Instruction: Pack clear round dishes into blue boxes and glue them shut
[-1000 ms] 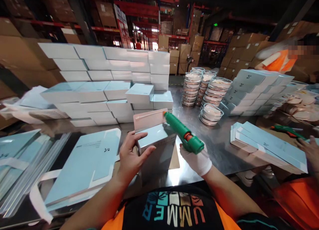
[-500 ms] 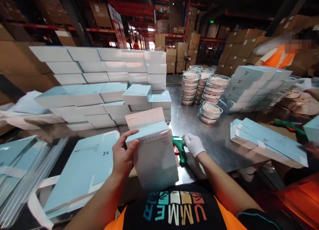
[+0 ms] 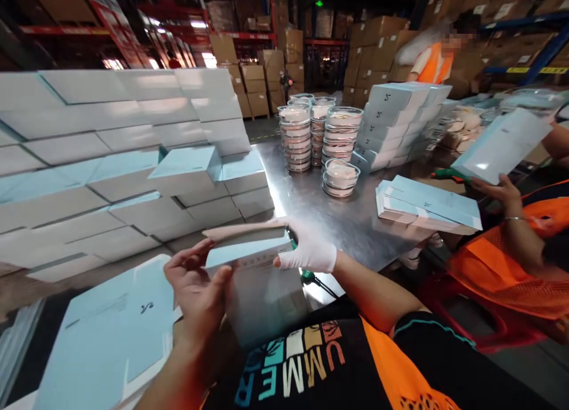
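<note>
A light-blue and white carton (image 3: 267, 288) stands upright against my front, its top flap (image 3: 242, 231) raised along the far edge. My bare left hand (image 3: 198, 288) grips the carton's left side, thumb on the near face. At the upper right corner, my right hand (image 3: 313, 249), in a white glove with bare fingertips, closes on the carton with the thumb in front; its other fingers are hidden behind. Just below that hand shows the green end of a glue gun (image 3: 307, 277) with a black cable; the carton and hand hide the rest.
Finished-looking cartons (image 3: 200, 167) are stacked on the left. Flat blue carton blanks (image 3: 106, 333) lie by my left arm. Round clear tubs (image 3: 342, 131) stand on the metal table (image 3: 293, 199). A strapped bundle of blanks (image 3: 427, 202) lies right, near a co-worker's hand (image 3: 502, 194) holding a carton.
My right hand has left the green glue gun's handle and moved left onto the carton. The raised flap is tipped lower. The view has turned right; the co-worker now holds up a carton.
</note>
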`<control>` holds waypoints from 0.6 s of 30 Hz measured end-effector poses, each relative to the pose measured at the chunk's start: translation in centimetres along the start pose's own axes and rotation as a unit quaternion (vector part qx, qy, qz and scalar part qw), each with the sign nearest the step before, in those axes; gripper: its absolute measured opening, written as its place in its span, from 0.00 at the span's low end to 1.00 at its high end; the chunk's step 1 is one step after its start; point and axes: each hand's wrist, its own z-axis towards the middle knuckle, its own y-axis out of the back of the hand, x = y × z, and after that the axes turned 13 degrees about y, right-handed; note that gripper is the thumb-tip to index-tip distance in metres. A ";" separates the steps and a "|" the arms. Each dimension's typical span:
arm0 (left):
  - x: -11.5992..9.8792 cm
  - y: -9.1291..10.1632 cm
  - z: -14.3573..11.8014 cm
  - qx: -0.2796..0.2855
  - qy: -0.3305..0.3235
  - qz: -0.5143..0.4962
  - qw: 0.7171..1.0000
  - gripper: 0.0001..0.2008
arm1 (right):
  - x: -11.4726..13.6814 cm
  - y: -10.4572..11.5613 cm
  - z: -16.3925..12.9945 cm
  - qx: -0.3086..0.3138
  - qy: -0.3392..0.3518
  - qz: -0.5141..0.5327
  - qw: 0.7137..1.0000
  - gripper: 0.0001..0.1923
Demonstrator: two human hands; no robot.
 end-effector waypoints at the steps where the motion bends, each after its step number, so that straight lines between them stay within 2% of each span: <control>1: -0.1 -0.1 0.0 0.016 -0.018 -0.003 1.000 0.23 | 0.0 0.2 -0.3 0.014 0.032 -0.009 0.999 0.35; 4: -0.6 0.0 0.1 0.061 -0.057 0.041 0.996 0.08 | 0.4 0.4 -0.8 0.035 0.125 -0.025 0.991 0.22; 6: -1.0 0.5 0.4 0.069 -0.086 0.049 0.993 0.04 | 0.7 0.2 -0.9 0.042 0.172 -0.035 0.984 0.17; 8: -1.5 1.3 1.2 0.099 -0.094 0.042 0.990 0.04 | 0.9 -0.2 -0.9 0.042 0.213 -0.052 0.975 0.14; 10: -2.4 2.2 2.6 0.166 -0.087 0.073 0.980 0.05 | 0.8 -0.8 -0.9 0.044 0.242 -0.064 0.967 0.13; 13: -4.5 3.0 4.7 0.276 -0.094 0.187 0.938 0.13 | 0.0 -0.9 -0.4 0.084 0.246 -0.055 0.964 0.19; 15: -5.8 2.9 5.6 0.311 -0.087 0.228 0.918 0.18 | -1.0 0.8 0.5 0.104 0.218 -0.057 0.969 0.32; 16: -6.2 2.7 5.8 0.312 -0.076 0.227 0.919 0.20 | -1.7 2.4 1.2 0.095 0.189 -0.082 0.974 0.37; 17: -6.5 2.5 5.7 0.303 -0.064 0.219 0.925 0.22 | -2.4 4.6 2.0 0.071 0.158 -0.129 0.976 0.41; 18: -6.6 2.3 5.6 0.289 -0.054 0.211 0.932 0.24 | -3.1 7.2 3.1 0.029 0.114 -0.214 0.970 0.36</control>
